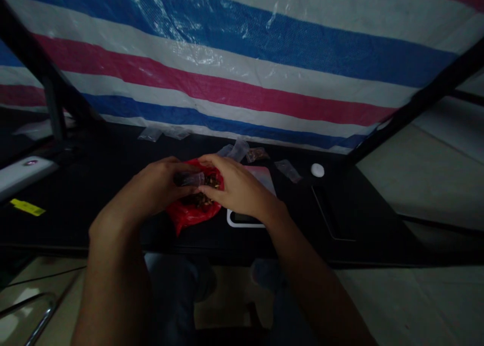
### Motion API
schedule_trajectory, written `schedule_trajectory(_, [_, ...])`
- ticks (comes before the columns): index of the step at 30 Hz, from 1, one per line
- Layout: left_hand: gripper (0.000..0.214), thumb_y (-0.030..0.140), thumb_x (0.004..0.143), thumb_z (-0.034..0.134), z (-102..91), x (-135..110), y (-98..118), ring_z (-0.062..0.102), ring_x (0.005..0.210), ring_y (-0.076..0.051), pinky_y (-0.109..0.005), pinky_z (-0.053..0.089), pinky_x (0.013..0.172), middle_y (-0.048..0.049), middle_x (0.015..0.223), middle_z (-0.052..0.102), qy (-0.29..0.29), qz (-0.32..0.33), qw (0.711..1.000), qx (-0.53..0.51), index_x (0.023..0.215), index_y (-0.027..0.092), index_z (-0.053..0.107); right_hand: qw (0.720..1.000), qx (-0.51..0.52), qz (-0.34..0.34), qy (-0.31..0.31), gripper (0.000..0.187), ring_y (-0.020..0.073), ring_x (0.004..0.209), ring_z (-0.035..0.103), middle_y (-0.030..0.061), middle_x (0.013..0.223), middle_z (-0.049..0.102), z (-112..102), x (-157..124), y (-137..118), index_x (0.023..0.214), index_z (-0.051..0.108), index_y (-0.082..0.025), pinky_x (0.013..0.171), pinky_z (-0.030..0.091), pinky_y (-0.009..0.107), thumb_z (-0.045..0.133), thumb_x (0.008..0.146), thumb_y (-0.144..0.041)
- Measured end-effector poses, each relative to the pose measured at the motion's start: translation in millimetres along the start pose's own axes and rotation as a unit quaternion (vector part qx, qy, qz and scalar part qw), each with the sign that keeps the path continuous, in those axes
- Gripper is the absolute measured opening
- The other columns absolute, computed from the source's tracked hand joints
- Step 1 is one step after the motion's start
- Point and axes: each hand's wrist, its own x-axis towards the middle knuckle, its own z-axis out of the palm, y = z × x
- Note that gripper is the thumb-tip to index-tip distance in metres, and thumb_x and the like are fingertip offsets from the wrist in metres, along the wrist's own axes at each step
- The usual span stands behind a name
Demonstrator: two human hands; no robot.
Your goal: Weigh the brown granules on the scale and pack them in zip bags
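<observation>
A red plastic bag (189,215) lies with its mouth spread, full of small brown and tan dried pieces (213,180). Over its opening, my left hand (161,184) is closed around a small clear plastic bag (193,178). My right hand (238,187) arches over the red bag's right side. Its thumb tip is by the clear bag's mouth, and the forefinger reaches the red bag's far rim; thumb and forefinger are apart. The other right fingers are hidden. Beneath my right wrist sits a white-edged digital scale (246,225), partly covered.
Behind the hands lie several clear small bags (239,149) and a filled small bag (257,154). On the right are a white rounded case (317,170) and a dark phone-like slab (328,212). Leftward are a yellow strip (27,207) and a white device (24,174). Striped sheeting (242,58) hangs behind.
</observation>
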Motion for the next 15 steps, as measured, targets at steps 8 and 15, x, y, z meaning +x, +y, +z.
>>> schedule_trajectory(8, [0.056,0.036,0.077,0.072,3.6,-3,7,0.076,0.095,-0.034,-0.042,0.06,0.081,-0.0138,0.113,0.079,-0.002,-0.063,0.998,-0.029,0.129,0.018,0.064,0.997,-0.05,-0.013,-0.05,0.064,0.0282,0.142,0.057,0.017,0.153,0.06,19,4,11,0.153,0.047,-0.019,0.118,0.046,0.045,0.071,0.095,-0.015])
schedule_trajectory(15, [0.067,0.03,0.077,0.071,7.0,-6,-4,0.069,0.122,-0.034,-0.043,0.057,0.103,-0.0141,0.138,0.069,0.012,-0.004,0.996,-0.083,0.142,0.019,0.058,0.985,-0.162,-0.031,-0.043,0.041,0.03,0.126,0.064,0.0179,0.137,0.071,21,7,6,0.139,0.063,-0.011,0.108,0.05,0.046,0.063,0.098,-0.013])
